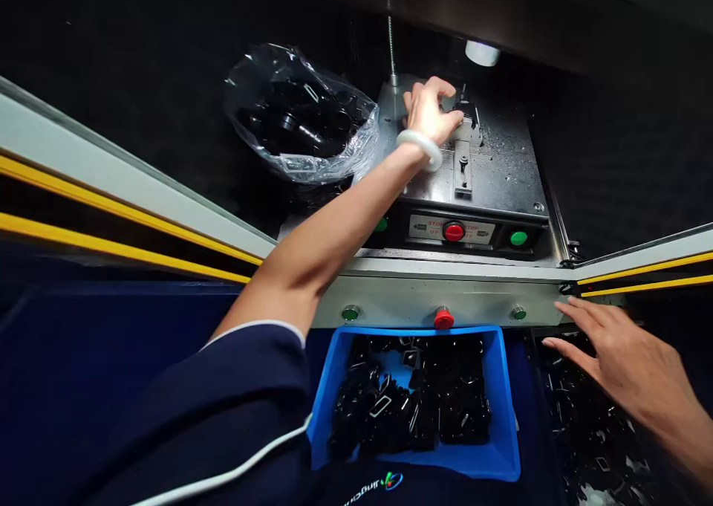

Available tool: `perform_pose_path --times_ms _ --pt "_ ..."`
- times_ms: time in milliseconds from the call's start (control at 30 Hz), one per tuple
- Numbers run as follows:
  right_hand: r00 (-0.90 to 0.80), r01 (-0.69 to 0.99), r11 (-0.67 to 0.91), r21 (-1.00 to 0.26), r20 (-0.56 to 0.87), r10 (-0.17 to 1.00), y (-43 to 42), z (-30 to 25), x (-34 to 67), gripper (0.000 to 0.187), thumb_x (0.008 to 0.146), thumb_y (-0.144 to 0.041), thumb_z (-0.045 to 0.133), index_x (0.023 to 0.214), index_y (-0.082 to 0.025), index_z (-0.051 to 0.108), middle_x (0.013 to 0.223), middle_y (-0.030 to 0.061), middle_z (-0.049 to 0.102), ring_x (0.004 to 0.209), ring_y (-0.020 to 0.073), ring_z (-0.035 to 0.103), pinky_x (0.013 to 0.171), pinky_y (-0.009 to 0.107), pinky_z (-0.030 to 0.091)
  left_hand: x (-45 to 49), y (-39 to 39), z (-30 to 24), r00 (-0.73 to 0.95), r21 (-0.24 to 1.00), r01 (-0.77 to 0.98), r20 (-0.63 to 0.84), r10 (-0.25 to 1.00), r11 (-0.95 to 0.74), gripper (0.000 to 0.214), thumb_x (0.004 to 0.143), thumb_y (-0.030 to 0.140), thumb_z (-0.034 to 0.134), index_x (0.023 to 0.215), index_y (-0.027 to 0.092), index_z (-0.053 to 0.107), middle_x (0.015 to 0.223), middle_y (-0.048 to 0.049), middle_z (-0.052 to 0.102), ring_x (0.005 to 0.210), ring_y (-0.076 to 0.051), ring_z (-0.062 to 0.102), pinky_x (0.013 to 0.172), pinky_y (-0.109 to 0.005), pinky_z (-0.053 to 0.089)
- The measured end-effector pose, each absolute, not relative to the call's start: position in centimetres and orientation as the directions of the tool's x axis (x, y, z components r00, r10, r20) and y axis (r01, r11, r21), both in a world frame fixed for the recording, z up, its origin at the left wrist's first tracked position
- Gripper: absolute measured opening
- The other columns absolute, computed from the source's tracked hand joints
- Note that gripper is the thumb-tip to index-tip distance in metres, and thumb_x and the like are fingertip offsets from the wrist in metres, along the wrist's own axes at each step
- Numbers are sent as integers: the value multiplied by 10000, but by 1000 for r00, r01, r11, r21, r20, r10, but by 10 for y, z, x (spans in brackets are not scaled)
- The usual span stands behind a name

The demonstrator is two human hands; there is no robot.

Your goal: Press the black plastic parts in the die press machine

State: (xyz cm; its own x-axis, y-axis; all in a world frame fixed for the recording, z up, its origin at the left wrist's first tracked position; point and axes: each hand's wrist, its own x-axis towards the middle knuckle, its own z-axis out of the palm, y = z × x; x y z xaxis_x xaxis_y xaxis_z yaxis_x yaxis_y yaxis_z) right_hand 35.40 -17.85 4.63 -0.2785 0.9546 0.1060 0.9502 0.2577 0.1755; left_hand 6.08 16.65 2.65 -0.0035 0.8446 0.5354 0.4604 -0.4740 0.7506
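Note:
My left hand [431,108], with a white bangle on the wrist, reaches onto the metal machine plate [501,172] and its fingers close round a small black part [465,108] at the fixture. My right hand [618,350] hovers flat with fingers spread over a pile of small black parts [590,432] at the lower right, holding nothing. A blue bin [504,446] full of black parts sits below the machine front.
A clear plastic bag [301,116] of black parts lies left of the plate. Red [454,232] and green [518,238] buttons line the machine panel; another red button [443,318] sits on the front rail. Yellow-striped guard rails run left and right.

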Motion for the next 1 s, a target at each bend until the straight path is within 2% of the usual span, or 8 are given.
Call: perform_pose_path --times_ms 67,167,300,500,700,767,867,1000 --pt "-255 965 253 76 29 966 -181 30 347 512 1072 -622 389 1275 -292 723 1190 65 782 978 267 748 623 362 545 41 112 18 -28 728 509 548 836 -460 273 798 38 826 1029 154 740 1128 -105 720 1172 -284 624 1105 -529 484" --pt "-189 981 186 -45 -65 980 -167 1 338 376 1083 -500 447 1218 -277 718 1151 44 781 1017 245 737 641 332 523 1 10 -8 49 684 496 593 803 -535 93 953 131 686 969 186 760 999 -51 743 857 -165 667 766 -326 555" --pt "-100 991 87 -104 -137 985 -149 -34 345 204 1029 -371 541 1080 -235 685 1050 68 767 973 258 706 654 340 469 -60 -94 -51 178 692 554 445 878 -463 116 989 250 680 1010 184 773 896 -26 729 655 -113 600 619 -258 479" --pt "-66 983 41 -178 -138 988 -143 -53 353 76 956 -273 600 1026 -244 595 990 56 735 908 257 665 671 359 412 -115 -115 -86 426 441 795 81 901 -416 341 966 355 695 1288 245 719 1287 -96 639 748 -160 633 730 -316 516" --pt "-14 990 10 -139 -30 999 -145 -62 347 45 1000 -240 540 981 -256 577 961 74 711 898 261 626 654 370 363 -108 -115 -78 401 273 877 40 915 -396 336 990 292 629 1317 254 695 1315 -123 636 1006 -276 693 792 -364 503" --pt "-20 994 21 -108 10 1000 -152 -63 342 97 1029 -242 503 1014 -247 599 992 87 711 912 264 619 652 368 364 -102 -122 -75 345 261 898 78 935 -354 326 1004 315 613 1314 256 696 1327 -124 642 1022 -272 696 792 -355 505" --pt "-101 991 106 -85 58 993 -171 -65 320 186 1071 -259 453 1075 -223 636 1030 101 718 955 259 622 669 354 392 -94 -135 -72 265 357 896 52 963 -265 289 1031 397 576 1199 220 729 1182 -103 708 825 -198 690 722 -303 501" --pt "-343 934 315 -167 -177 923 -196 -84 265 278 1118 -301 405 1132 -193 661 1058 99 740 929 202 663 689 301 434 -71 -145 -77 433 430 868 -412 802 -248 331 1048 435 522 1073 213 766 915 -65 777 812 -223 726 736 -290 508"
